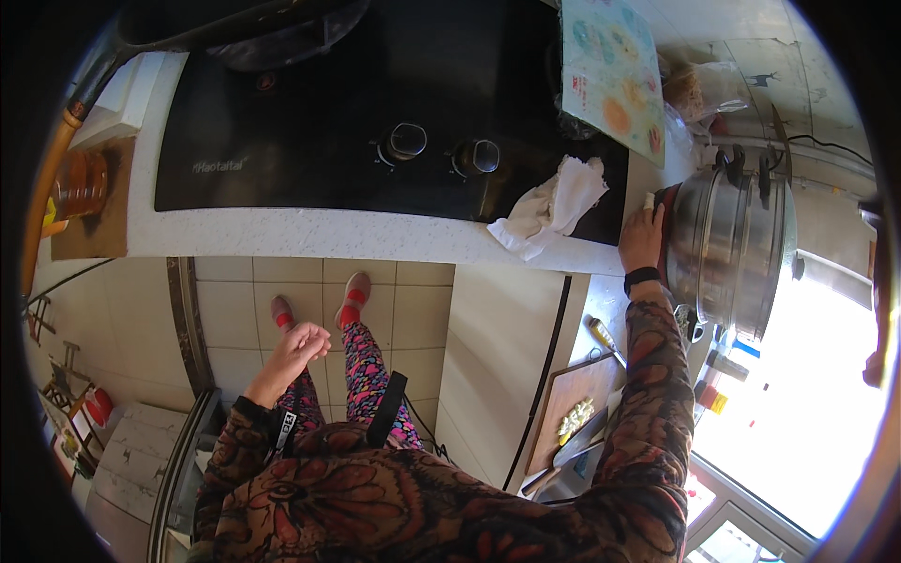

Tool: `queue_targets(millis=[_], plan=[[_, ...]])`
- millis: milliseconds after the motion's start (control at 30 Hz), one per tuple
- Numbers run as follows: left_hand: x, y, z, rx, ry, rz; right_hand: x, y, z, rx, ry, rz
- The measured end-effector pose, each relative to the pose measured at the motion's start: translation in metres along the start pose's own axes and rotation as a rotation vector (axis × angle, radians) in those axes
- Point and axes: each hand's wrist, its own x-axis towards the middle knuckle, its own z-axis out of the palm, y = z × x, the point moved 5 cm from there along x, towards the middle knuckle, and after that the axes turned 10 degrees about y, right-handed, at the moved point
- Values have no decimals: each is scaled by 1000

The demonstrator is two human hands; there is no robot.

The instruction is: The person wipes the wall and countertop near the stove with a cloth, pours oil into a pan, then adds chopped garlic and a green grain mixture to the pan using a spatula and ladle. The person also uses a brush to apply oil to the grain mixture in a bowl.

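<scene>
My left hand (295, 357) hangs in front of my body over the tiled floor, its fingers curled in and nothing seen in it. Far to the right, my right hand (640, 239) reaches to the dark, red-edged base (665, 214) beside a large stainless steel pot (728, 246). One fingertip there has a white wrapping. Whether those fingers press or grip the base is hidden. Left of that hand, a crumpled white cloth (552, 204) lies over the front edge of the black glass cooktop (303, 155), near its two control knobs (407, 141).
A cleaver (581, 440) and chopped pale pieces (576, 420) lie on a wooden cutting board (563, 394), below my right forearm. A yellow-handled tool (605, 336) is close by. A patterned panel (612, 77) stands at the cooktop's right. A wok (281, 35) occupies the far left burner.
</scene>
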Motion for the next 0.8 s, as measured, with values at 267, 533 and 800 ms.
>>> queue_targets(millis=[267,533,800], plan=[[-2,8,4,26,-6,-25,4,1,-2,-103,-41,-79],[-2,12,6,42,-9,-2,3,3,-8,-206,-127,-106],[-5,10,8,93,-25,-2,-4,9,-6,-130,-44,-91]])
